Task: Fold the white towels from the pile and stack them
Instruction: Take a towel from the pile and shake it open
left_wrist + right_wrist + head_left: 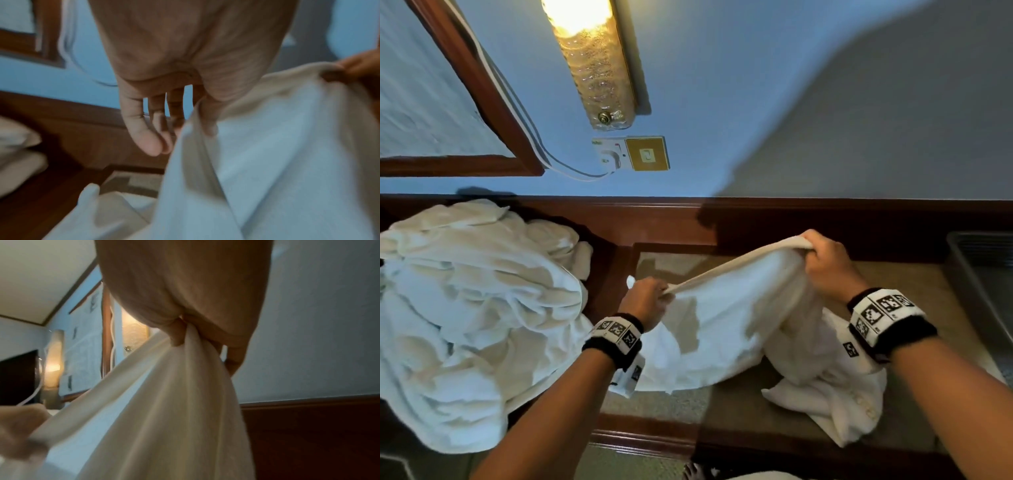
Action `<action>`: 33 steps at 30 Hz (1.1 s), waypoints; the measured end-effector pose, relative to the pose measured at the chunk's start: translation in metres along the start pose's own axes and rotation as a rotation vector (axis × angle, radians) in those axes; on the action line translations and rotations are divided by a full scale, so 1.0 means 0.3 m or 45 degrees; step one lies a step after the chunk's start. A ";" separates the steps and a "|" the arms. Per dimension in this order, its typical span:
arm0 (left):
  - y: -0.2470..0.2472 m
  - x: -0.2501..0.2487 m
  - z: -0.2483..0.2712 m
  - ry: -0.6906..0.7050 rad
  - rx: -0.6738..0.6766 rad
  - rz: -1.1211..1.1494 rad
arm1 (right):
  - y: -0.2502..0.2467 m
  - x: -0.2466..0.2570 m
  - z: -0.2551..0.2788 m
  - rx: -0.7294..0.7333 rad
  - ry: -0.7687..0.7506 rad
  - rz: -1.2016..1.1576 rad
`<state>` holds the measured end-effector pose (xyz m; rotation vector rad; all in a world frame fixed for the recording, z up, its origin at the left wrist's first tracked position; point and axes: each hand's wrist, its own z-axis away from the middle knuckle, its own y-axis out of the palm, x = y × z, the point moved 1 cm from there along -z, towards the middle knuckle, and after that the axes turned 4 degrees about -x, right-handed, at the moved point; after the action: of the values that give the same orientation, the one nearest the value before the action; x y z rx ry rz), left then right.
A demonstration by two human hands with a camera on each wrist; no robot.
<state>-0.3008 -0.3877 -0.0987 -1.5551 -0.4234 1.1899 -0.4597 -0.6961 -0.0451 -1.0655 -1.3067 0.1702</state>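
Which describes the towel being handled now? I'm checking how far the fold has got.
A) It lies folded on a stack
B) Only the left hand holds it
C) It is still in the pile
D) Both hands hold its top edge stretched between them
D: the left hand and right hand each grip the towel along its upper edge, the rest hanging down.

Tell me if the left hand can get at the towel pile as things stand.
Probably not right now: the left hand is pinching the edge of the towel stretched between both hands. The pile lies close on its left with nothing between, so letting go would free the way.
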 end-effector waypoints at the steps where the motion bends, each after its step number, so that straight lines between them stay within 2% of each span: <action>1: 0.000 0.003 -0.003 -0.010 -0.053 0.101 | 0.005 -0.018 -0.008 -0.008 0.063 0.071; 2: 0.000 -0.016 -0.006 0.021 -0.094 0.199 | 0.020 -0.023 -0.004 0.012 0.070 0.154; 4: -0.002 -0.112 -0.004 0.190 -0.143 0.371 | 0.086 0.007 0.027 0.179 -0.117 0.303; 7: -0.021 -0.275 0.004 0.457 -0.220 0.419 | 0.208 0.099 0.066 0.416 -0.398 0.228; 9: -0.055 -0.314 -0.002 0.529 -0.228 0.307 | 0.231 0.150 0.069 0.314 -0.433 0.043; 11: -0.079 -0.280 -0.008 0.486 -0.194 0.080 | 0.201 0.166 0.063 0.175 -0.404 -0.129; 13: -0.084 -0.196 -0.013 0.330 -0.169 -0.091 | 0.157 0.153 0.065 0.146 -0.363 -0.194; 15: -0.079 -0.110 -0.011 0.182 -0.179 -0.080 | 0.120 0.125 0.071 0.145 -0.305 -0.241; 20: -0.079 -0.042 -0.017 0.014 -0.256 0.191 | 0.116 0.068 0.055 -0.022 -0.065 -0.317; 23: -0.084 -0.026 -0.019 -0.040 -0.404 0.240 | 0.117 0.030 0.044 -0.145 0.071 -0.292; 27: -0.117 -0.070 -0.029 -0.062 -0.600 0.570 | 0.105 -0.007 0.030 -0.239 0.212 -0.307; 29: -0.120 -0.105 -0.050 -0.066 -0.633 0.762 | 0.108 0.004 0.015 -0.220 0.211 -0.336; 33: -0.123 -0.214 -0.091 0.021 -0.455 0.994 | 0.098 0.116 -0.011 -0.077 0.038 -0.538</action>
<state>-0.2944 -0.4385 -0.0387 -2.1350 0.0091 1.7512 -0.4327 -0.6596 -0.0416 -0.8164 -1.4859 -0.2030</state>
